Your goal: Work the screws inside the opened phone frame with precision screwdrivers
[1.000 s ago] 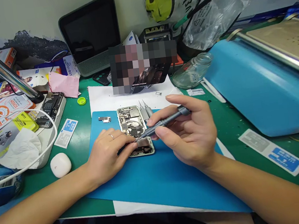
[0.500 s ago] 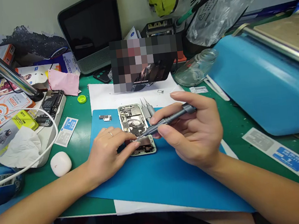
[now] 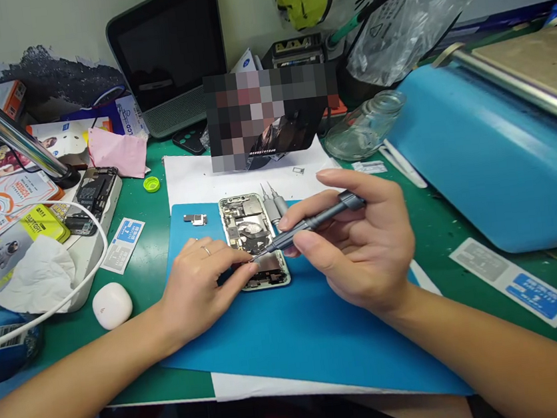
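An opened phone (image 3: 243, 214) lies on a blue mat (image 3: 292, 328), its inner parts exposed. My right hand (image 3: 370, 245) grips a grey precision screwdriver (image 3: 305, 228), slanted down to the left over the phone's lower half. My left hand (image 3: 203, 281) rests by the phone's left edge, with thumb and forefinger pinched together at the screwdriver's tip. Whatever is between those fingertips is too small to make out. Two more screwdrivers (image 3: 274, 207) lie along the phone's right side. A small metal phone part (image 3: 195, 220) sits to the left of the phone.
Behind the mat are a white sheet (image 3: 189, 179), a SIM tray (image 3: 298, 170) and a glass jar (image 3: 364, 129). A white earbud case (image 3: 112, 306), a cable (image 3: 97, 256) and another opened phone (image 3: 92, 198) are at left. A blue curved panel (image 3: 485, 165) stands at right.
Almost nothing differs. Both hands, the screwdriver and the phone keep their places; the view has shifted very slightly.
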Demonstrator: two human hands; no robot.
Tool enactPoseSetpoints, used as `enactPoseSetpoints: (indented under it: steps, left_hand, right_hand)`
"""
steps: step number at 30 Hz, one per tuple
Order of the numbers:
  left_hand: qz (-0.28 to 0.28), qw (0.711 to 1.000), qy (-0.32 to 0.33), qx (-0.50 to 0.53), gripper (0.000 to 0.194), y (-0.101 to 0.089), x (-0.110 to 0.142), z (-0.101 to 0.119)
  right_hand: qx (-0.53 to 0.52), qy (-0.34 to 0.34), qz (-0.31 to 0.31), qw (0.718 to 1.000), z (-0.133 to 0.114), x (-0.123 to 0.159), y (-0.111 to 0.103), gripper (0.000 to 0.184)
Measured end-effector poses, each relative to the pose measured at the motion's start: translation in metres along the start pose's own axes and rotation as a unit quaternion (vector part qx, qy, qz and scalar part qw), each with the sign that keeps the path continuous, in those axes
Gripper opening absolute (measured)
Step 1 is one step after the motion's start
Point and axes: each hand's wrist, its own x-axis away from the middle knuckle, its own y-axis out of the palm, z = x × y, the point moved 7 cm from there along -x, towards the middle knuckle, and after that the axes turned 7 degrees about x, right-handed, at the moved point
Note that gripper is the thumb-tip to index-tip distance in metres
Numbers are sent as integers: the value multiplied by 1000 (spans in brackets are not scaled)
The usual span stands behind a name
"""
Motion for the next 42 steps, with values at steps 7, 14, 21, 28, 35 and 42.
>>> enactPoseSetpoints:
  steps: [7,14,21,28,35,42]
  left_hand:
    - [2,1000,4,3,16,-1,0,0]
    - [1,1000,4,7,13,0,0,1]
    - [5,1000,5,8,14,-1,-1,2]
    - [8,1000,11,1,15,-2,0,2]
    - [13,1000,16,3,14,-2,0,3]
    - [12,1000,17,12,14,-2,0,2]
  right_hand:
    - [-25,-20,21,999,-2,-2,-1,50]
    - [-21,-18,12,1000,-3,-2,0,50]
    - [-8,-19,13,1000,-4,-1,0,49]
    - [13,-8,6,1000,-3,0,1,47]
    - [20,-12,-2,1000,-2,-1,2,47]
    - [-13,-21,3,1000,0,-2,2,61]
